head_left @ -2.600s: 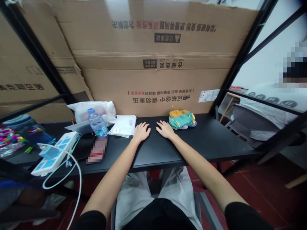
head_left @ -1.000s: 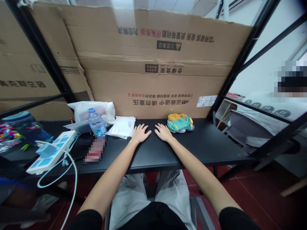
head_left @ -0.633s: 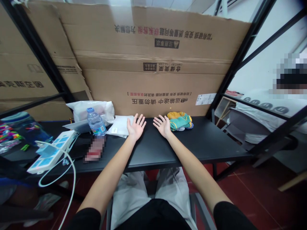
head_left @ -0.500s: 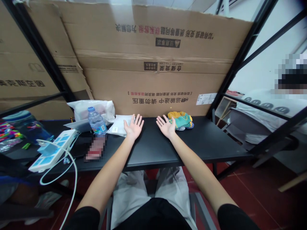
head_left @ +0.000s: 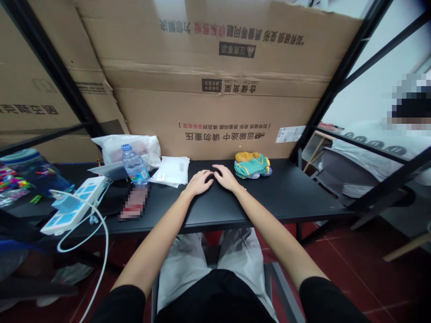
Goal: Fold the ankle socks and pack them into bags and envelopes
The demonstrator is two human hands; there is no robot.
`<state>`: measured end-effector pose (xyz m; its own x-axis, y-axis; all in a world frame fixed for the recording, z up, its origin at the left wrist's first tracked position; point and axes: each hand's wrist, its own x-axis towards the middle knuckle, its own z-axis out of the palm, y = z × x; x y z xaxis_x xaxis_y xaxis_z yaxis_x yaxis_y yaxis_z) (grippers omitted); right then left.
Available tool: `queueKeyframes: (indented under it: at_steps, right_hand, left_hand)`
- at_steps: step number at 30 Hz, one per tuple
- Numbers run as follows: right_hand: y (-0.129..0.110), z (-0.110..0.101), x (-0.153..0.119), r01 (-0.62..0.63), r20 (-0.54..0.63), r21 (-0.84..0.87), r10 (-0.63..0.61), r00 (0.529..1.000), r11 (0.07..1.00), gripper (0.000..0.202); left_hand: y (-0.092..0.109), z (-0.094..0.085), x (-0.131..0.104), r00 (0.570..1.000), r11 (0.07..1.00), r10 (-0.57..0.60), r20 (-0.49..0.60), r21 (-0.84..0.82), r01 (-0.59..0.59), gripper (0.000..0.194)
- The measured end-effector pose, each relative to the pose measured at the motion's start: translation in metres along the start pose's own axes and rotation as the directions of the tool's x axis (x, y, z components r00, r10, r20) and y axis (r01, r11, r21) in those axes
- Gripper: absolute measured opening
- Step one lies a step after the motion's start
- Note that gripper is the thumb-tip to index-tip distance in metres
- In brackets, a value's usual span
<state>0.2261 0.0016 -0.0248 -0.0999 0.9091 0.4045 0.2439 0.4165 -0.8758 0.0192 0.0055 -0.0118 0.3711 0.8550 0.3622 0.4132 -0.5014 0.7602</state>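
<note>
My left hand (head_left: 200, 182) rests palm down over the black table (head_left: 215, 210), fingers loosely curved and apart, holding nothing. Close beside it, almost fingertip to fingertip, my right hand (head_left: 226, 177) lies in the same way, also without anything in it. To the right of my right hand sits a small pile of folded cloth items (head_left: 252, 166), green and yellow with some grey-blue beneath. Left of my left hand are flat white packets (head_left: 172, 171), one with a small label.
A water bottle (head_left: 134, 165), a white plastic bag (head_left: 148, 148), a blurred-out phone-like object (head_left: 134, 204) and a white power strip (head_left: 76, 206) with a looping cable stand on the left. Cardboard (head_left: 208, 112) walls the back. Black metal posts (head_left: 332, 89) frame the table.
Both hands have turned from palms up to palms down. They have moved inward toward each other, away from the white packets and the cloth pile. The view has shifted slightly.
</note>
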Motion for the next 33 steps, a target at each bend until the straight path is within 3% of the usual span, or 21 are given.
queueKeyframes:
  at_steps: [6,10,14,18,22,23,25,27,28,29,30,33]
  right_hand:
    - [0.009,-0.005,0.010,-0.079,0.136,-0.044,0.085,0.987,0.996,0.027]
    - [0.010,-0.022,0.018,-0.120,0.189,0.088,0.101,0.977,0.989,0.021]
    - [0.011,-0.035,0.019,-0.162,0.181,0.277,0.114,0.977,0.947,0.028]
    - [0.014,-0.040,0.021,-0.216,0.215,0.387,0.140,0.966,0.897,0.030]
    - [0.016,-0.041,0.024,-0.254,0.244,0.423,0.160,0.956,0.870,0.033]
    - [0.017,-0.040,0.024,-0.253,0.245,0.429,0.157,0.957,0.867,0.033]
    - [0.018,-0.040,0.025,-0.242,0.244,0.440,0.144,0.959,0.865,0.031]
    - [0.017,-0.039,0.025,-0.233,0.241,0.444,0.135,0.961,0.865,0.030]
    - [0.017,-0.039,0.025,-0.232,0.238,0.443,0.135,0.962,0.866,0.030]
    - [0.017,-0.038,0.025,-0.233,0.236,0.440,0.138,0.962,0.867,0.029]
    - [0.016,-0.038,0.025,-0.235,0.233,0.436,0.143,0.962,0.869,0.028]
    - [0.013,-0.037,0.024,-0.244,0.222,0.422,0.161,0.962,0.873,0.025]
  left_hand:
    - [-0.002,0.000,0.000,0.993,0.980,0.025,0.118,0.193,-0.048,0.033]
    - [-0.003,-0.001,0.001,0.993,0.978,0.045,0.110,0.197,-0.067,0.030]
    - [0.000,0.003,-0.001,0.992,0.986,0.101,0.075,0.124,-0.109,0.024]
    - [0.011,0.019,-0.006,0.981,0.984,0.171,0.095,0.029,-0.174,0.030]
    - [0.040,0.044,-0.019,0.953,0.973,0.229,0.199,-0.040,-0.226,0.047]
    - [0.050,0.049,-0.024,0.916,0.965,0.263,0.303,-0.072,-0.254,0.049]
    - [0.068,0.056,-0.034,0.781,0.933,0.359,0.512,-0.163,-0.322,0.047]
    - [0.082,0.058,-0.043,0.639,0.905,0.426,0.640,-0.286,-0.316,0.029]
    - [0.087,0.058,-0.046,0.598,0.901,0.433,0.674,-0.337,-0.273,0.021]
    - [0.089,0.057,-0.048,0.598,0.900,0.428,0.678,-0.377,-0.217,0.026]
    - [0.090,0.056,-0.050,0.632,0.901,0.410,0.658,-0.401,-0.167,0.036]
    - [0.087,0.054,-0.048,0.796,0.910,0.343,0.498,-0.386,-0.151,0.042]
